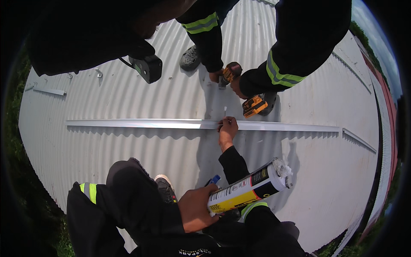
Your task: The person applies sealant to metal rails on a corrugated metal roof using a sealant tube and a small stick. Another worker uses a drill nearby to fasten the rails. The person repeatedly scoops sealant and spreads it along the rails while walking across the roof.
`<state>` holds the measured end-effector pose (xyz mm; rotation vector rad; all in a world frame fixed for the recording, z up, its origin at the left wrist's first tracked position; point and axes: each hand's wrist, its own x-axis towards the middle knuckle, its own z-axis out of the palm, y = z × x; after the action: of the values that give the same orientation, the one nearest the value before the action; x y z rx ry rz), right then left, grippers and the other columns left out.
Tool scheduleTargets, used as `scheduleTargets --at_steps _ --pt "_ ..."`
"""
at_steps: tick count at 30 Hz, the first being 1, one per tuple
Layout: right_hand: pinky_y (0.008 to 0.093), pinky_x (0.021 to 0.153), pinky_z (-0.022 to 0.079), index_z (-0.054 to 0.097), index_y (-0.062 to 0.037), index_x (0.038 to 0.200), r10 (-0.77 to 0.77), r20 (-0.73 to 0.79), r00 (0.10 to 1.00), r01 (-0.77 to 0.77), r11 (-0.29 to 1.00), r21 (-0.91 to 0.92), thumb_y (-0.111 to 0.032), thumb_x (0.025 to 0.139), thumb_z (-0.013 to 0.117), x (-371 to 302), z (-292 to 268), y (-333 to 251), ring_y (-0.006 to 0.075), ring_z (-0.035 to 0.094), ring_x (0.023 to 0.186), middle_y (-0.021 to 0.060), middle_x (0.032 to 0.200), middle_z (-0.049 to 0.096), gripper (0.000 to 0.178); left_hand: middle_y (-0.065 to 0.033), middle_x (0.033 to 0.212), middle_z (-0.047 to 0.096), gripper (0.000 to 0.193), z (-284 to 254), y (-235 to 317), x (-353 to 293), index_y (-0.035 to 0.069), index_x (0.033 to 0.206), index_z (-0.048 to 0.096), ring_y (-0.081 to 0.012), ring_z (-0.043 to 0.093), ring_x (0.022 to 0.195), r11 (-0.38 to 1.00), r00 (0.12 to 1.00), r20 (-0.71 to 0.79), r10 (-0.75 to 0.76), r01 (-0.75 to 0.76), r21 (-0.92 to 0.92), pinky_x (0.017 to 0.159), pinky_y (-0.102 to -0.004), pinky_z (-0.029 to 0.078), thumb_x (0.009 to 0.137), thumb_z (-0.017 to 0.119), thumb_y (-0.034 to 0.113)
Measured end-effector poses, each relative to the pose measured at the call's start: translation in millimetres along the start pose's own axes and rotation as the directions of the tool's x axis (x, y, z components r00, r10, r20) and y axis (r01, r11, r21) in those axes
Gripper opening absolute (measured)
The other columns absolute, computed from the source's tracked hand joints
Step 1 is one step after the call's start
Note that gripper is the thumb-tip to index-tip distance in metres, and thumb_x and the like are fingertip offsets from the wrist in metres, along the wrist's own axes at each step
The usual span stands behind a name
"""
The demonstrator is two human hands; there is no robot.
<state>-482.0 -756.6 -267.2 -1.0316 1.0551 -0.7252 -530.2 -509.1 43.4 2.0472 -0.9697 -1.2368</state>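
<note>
My left hand (197,210) is wrapped round the lower end of a white, yellow and black sealant cartridge (246,190). The cartridge tilts up to the right, and its far end is smeared with whitish sealant. A blue-tipped object (213,180) shows beside that hand; its kind is unclear. My right hand (227,129) reaches forward over a long silvery metal rail (158,124) lying across the corrugated roof (120,158). Its fingers are pinched at the rail; what they hold, if anything, is too small to name. A small pale mark (225,109) shows just past the fingertips.
Opposite me, a co-worker's hands hold an orange-and-black cordless drill (231,72) close to the roof. Another person's dark shape with a black device (147,68) hangs over the upper left. Shorter rails lie at left (50,91) and right (358,140). A small bracket (99,73) stands upper left.
</note>
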Motion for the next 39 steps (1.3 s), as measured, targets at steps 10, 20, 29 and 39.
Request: scheduleTargets --at_steps 10,20,29,39 --pt "0.0511 0.071 0.054 0.065 -0.0059 0.099 -0.452 -0.004 0.892 0.377 0.749 -0.544 -0.018 0.099 0.068 15 5 15 0.0410 0.072 0.078 0.0159 0.080 0.072 0.013 -0.0181 0.109 0.078 0.063 -18 -16 -10 0.006 0.129 0.065 -0.0367 0.077 0.102 0.991 0.992 0.012 -0.123 0.122 0.063 0.092 -0.0425 0.060 0.074 0.088 0.025" --pt "0.0540 0.073 0.049 0.065 -0.0065 0.092 -0.637 0.034 0.770 0.477 0.540 -0.694 -0.014 0.095 0.067 29 2 -4 0.0388 0.066 0.077 0.0137 0.077 0.068 0.008 -0.0124 0.111 0.078 0.044 -31 -22 -15 0.003 0.122 0.069 -0.0260 0.075 0.106 0.995 0.983 0.155 -0.097 0.100 -0.015 0.096 -0.0367 0.058 0.083 0.086 0.014" --pt "0.0539 0.076 0.049 0.066 -0.0060 0.096 -0.613 0.010 0.790 0.476 0.602 -0.642 -0.014 0.094 0.069 46 -3 6 0.0379 0.064 0.080 0.0167 0.078 0.065 0.008 -0.0110 0.114 0.074 0.040 -32 -22 -18 0.002 0.116 0.062 -0.0209 0.070 0.112 0.994 0.988 0.151 -0.022 0.038 -0.106 0.099 -0.0369 0.055 0.084 0.084 -0.003" --pt "0.0481 0.079 0.048 0.064 -0.0076 0.098 -0.575 0.087 0.813 0.453 0.532 -0.715 -0.018 0.096 0.063 48 -1 16 0.0328 0.067 0.081 0.0124 0.079 0.068 0.011 -0.0093 0.111 0.075 0.035 -24 -22 -19 0.001 0.116 0.067 -0.0190 0.072 0.105 0.997 0.996 0.085 -0.020 0.027 -0.077 0.096 -0.0345 0.056 0.084 0.084 0.001"
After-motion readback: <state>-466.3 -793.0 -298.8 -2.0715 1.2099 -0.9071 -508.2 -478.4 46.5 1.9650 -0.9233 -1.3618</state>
